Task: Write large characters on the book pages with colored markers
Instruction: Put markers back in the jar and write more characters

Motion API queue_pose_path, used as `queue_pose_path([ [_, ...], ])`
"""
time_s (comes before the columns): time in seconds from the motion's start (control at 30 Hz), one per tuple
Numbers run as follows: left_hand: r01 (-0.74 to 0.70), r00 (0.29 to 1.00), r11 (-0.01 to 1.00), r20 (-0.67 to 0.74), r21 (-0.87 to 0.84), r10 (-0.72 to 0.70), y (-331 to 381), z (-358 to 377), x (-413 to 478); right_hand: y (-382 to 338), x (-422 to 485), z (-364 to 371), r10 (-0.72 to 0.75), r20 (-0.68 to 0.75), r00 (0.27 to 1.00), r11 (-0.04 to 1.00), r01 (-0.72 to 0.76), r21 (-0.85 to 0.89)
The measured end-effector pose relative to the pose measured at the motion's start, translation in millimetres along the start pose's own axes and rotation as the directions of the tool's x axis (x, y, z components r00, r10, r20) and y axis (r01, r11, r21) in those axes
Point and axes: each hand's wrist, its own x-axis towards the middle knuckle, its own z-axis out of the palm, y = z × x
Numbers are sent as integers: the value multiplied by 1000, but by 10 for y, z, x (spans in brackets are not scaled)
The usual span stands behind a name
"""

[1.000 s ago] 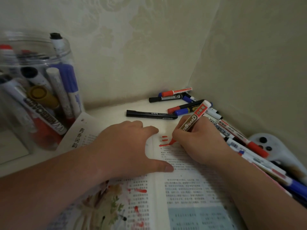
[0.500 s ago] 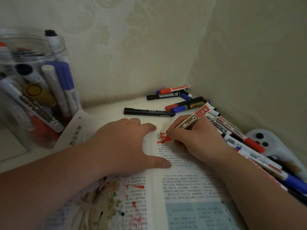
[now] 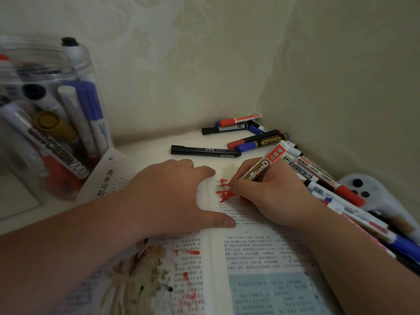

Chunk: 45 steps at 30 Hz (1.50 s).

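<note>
Right grip [image 3: 270, 192] pinches a red marker [image 3: 261, 167], probably light and stiff, low on its barrel, tip on the upper right page of the open book [image 3: 250, 253]; left grip [image 3: 172, 196] lies flat, pressing down seemingly soft pages

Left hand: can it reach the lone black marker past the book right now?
Probably yes. The black marker lies just beyond the fingertips of the left hand, with nothing between them. But that hand presses the book flat, so it would have to lift off first.
</note>
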Motion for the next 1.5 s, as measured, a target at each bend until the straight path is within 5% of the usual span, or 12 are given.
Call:
queue_pose_path([
  [0.33, -3, 1000, 1000, 14, 2, 3, 6, -8, -7, 12, 32, -27, 14, -49, 999, 999, -16, -29],
  [0.87, 7, 1000, 1000, 5, 7, -7, 12, -15, -22, -36, -60, -65, -45, 142, 989, 999, 47, -10],
  [1.13, -96, 990, 992, -110, -78, 87, 0, 25, -39, -31, -9, -62, 3, 51, 999, 999, 0, -47],
  [1.33, -250, 951, 881, -275, -403, 144, 17, 77, -52, -6, -22, -163, -45, -162, 986, 926, 102, 363],
  [1.5, -289, 952, 776, -250, -561, 173, 102, 57, -79, -61, -98, -219, -192, -233, 953, 815, 287, 503],
])
